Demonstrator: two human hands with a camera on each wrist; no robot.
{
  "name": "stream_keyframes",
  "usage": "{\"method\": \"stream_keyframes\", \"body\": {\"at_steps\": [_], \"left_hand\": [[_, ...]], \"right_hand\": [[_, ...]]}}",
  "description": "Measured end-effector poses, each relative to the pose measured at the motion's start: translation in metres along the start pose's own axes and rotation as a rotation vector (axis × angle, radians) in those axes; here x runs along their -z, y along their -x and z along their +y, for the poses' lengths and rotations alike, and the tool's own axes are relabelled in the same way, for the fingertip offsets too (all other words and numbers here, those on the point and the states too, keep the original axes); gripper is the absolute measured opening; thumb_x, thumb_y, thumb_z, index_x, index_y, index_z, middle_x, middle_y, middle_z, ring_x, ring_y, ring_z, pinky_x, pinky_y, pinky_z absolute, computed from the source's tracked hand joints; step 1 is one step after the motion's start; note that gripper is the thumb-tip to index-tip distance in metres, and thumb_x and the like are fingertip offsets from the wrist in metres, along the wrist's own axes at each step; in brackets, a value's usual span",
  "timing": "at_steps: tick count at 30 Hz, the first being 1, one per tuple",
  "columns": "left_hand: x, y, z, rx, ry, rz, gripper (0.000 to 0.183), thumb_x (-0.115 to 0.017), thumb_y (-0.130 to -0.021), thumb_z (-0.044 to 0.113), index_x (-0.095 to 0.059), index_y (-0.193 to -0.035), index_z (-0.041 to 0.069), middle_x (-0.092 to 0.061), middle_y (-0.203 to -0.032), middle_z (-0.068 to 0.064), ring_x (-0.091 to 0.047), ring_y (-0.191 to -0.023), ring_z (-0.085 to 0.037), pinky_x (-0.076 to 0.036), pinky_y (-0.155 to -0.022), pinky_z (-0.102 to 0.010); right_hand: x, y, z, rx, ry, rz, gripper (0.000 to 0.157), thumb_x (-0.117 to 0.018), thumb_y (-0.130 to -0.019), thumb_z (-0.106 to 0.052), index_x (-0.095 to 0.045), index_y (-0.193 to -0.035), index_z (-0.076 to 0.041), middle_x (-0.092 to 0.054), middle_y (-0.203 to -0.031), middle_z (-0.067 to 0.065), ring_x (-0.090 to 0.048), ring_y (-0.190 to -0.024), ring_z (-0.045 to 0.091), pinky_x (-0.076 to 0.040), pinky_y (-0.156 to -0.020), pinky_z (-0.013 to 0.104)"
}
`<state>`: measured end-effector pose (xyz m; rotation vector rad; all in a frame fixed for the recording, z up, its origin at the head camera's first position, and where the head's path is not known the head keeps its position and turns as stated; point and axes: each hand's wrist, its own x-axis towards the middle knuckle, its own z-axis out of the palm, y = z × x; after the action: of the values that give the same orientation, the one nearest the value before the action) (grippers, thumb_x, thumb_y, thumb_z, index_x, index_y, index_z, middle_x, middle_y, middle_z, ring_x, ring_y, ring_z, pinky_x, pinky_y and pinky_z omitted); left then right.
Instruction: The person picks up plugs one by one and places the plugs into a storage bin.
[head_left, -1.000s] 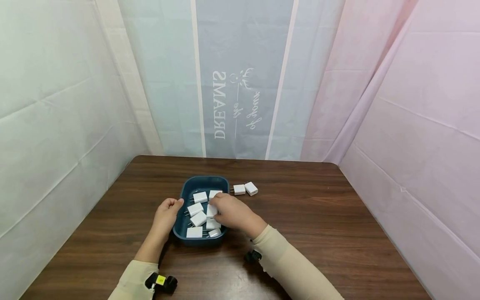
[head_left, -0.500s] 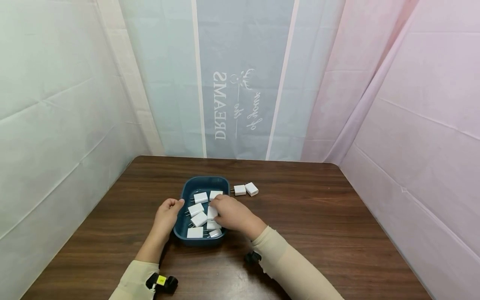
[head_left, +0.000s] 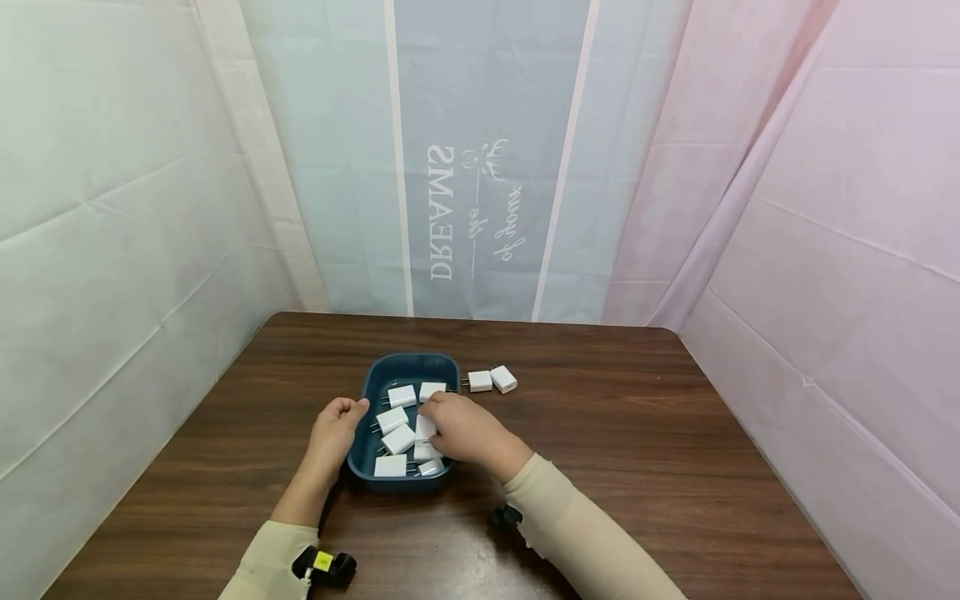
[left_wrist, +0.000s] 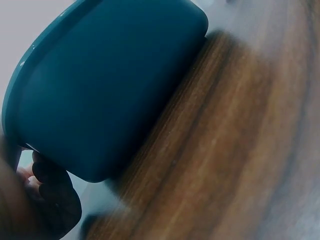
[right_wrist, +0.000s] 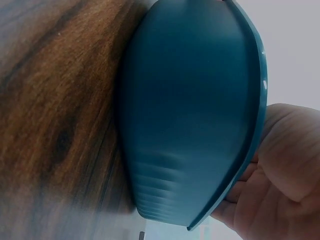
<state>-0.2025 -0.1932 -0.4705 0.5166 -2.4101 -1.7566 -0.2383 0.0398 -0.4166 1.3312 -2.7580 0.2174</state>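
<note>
A dark blue plastic bin [head_left: 414, 361] stands on the table, holding several white wall chargers such as this charger [head_left: 398, 439] in the head view. My left hand [head_left: 335, 427] pinches the bin's left rim; in the left wrist view its fingers [left_wrist: 55, 192] curl beside the bin's outer wall [left_wrist: 100, 85]. Over the right rim reaches my right hand [head_left: 471, 427], thumb and forefinger about a white charger [head_left: 424, 428] inside the bin. In the right wrist view the bin wall [right_wrist: 185, 100] hides the fingertips of that hand [right_wrist: 285, 165].
Two more white chargers lie on the table just beyond the bin's right side, a nearer-left charger [head_left: 480, 381] and a tilted charger [head_left: 504, 379]. The brown wooden table [head_left: 637, 433] ends at a printed curtain [head_left: 480, 167] behind.
</note>
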Motion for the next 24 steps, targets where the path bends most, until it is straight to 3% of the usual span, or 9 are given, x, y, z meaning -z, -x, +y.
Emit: {"method": "stream_keyframes", "body": {"at_steps": [24], "left_hand": [[0.0, 0.0008, 0.0017, -0.006, -0.01, -0.006, 0.041, -0.054, -0.106, 0.041, -0.054, -0.111, 0.001, -0.053, -0.103, -0.014, -0.048, -0.1, -0.029, -0.038, -0.078, -0.036]], "right_hand": [[-0.0008, -0.0001, 0.0008, -0.032, -0.013, -0.014, 0.037, -0.075, -0.092, -0.018, -0.068, -0.127, -0.008, -0.066, -0.122, 0.004, -0.061, -0.107, 0.012, -0.053, -0.089, 0.025]]}}
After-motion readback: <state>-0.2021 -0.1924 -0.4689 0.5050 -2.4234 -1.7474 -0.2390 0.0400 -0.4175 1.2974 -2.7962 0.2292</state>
